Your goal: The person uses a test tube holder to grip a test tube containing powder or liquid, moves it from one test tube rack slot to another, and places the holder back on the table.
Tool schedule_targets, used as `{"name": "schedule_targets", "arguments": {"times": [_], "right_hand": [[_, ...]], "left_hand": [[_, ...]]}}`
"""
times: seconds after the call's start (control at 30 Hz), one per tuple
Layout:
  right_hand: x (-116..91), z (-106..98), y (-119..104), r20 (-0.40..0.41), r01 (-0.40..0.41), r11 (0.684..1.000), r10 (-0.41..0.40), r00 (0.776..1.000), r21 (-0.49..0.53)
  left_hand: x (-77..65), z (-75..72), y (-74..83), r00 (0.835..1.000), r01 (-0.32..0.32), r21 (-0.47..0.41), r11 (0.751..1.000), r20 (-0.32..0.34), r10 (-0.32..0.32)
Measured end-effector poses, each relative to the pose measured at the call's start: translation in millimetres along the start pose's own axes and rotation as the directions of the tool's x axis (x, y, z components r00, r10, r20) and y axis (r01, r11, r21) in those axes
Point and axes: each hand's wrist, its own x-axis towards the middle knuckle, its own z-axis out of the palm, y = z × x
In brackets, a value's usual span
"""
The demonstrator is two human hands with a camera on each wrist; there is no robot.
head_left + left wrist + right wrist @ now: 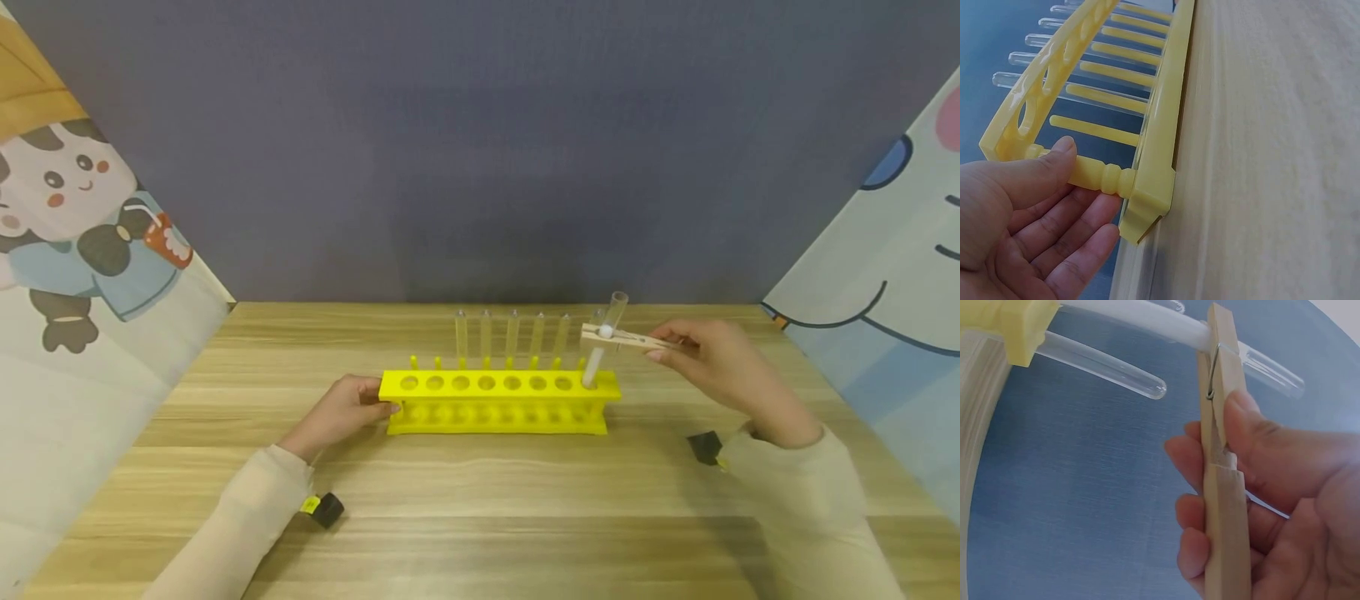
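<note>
A yellow test tube rack point(495, 398) stands on the table. My left hand point(348, 414) holds its left end, the thumb and fingers around the end post point(1088, 173) in the left wrist view. In my right hand point(716, 367) is a wooden test tube clamp point(1225, 506), gripped along its handle. The clamp's jaws pinch a test tube point(594, 365) with white contents near its upper part. This tube leans to the right, its lower end at the rack's rightmost hole; how deep it sits I cannot tell.
Several clear test tubes point(513, 333) stand upside down on the pegs along the rack's back. The wood-grain table point(480, 508) extends around it, with a dark grey panel point(480, 167) behind. Black wrist devices point(327, 510) show beside both sleeves.
</note>
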Motion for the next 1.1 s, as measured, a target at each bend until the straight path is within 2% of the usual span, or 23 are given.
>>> {"name": "schedule_targets", "arguments": {"times": [0.23,0.6,1.1], "right_hand": [[0.2,-4.7,-3.7,-0.038,0.013,0.999,-0.014,0.999,-0.034],[2.1,-8.1,-9.2,-0.035,0.026,0.999,-0.028,0.999,-0.042],[7.8,4.5,-17.0,-0.023,0.021,1.0,-0.021,1.0,0.004]], "left_hand": [[-0.7,-0.2,2.4,1.0,0.002,0.018,1.0,-0.006,-0.002],[-0.7,-0.2,1.2,1.0,0.023,0.03,0.999,-0.014,-0.022],[-2.0,1.3,3.6,1.0,0.025,0.013,1.0,-0.017,-0.025]]}}
